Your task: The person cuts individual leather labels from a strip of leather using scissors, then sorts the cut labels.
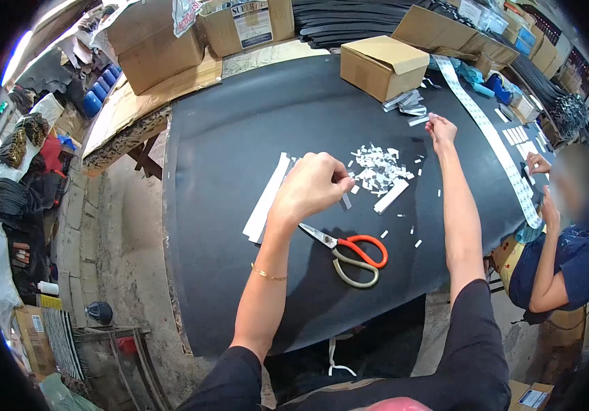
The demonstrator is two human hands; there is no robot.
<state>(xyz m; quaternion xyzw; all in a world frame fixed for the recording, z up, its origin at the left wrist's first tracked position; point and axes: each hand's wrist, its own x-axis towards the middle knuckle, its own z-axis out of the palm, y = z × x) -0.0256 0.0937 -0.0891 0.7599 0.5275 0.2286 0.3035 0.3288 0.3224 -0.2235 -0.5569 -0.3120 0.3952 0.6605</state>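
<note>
My left hand point(311, 183) is closed above the table, fingers curled, over one end of the long white strips point(265, 198). A small grey strip point(346, 201) shows just below its fingertips; whether they hold it I cannot tell. Further out, my right hand point(442, 130) pinches a short white strip point(418, 121) by its end, near a stack of clear and white strips point(406, 103). Between the hands lies a heap of small white cut pieces point(376, 166), with a short bundle of white strips point(391, 196) at its edge. Scissors point(359, 253) with one orange and one grey handle lie nearer me.
The black-covered table point(219, 157) carries a cardboard box point(383, 68) at its far side. A long printed white tape point(489, 133) runs down the right. A co-worker point(561, 246) sits at the right edge, hands over white pieces. More boxes point(154, 44) stand at the back left.
</note>
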